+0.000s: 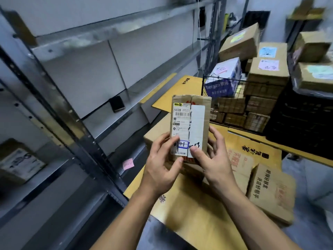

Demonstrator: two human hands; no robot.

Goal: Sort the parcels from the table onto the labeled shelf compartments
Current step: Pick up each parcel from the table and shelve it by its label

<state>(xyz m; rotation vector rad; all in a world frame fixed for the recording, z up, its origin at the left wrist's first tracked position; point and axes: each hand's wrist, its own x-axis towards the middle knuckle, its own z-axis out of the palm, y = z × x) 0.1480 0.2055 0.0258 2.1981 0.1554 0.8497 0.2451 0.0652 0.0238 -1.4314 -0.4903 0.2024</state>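
Taped cardboard parcel [190, 123] between both hands

**Table [194, 219] and metal rack [54, 51] — what each one bears**

Flattened yellow-brown cardboard sheets [182, 87] cover the table. On them stand a plain brown box [156, 132] near the middle and printed cartons [270, 192] at the near right. A wire basket [204, 87] packed with boxes stands at the far end, and a black crate [302, 120] is just right of it. On the rack at left, a dark flat device [117, 103] lies on the middle board. A pink note [128, 164] sticks to a lower board's edge, and a labelled box [19, 163] sits lower down.
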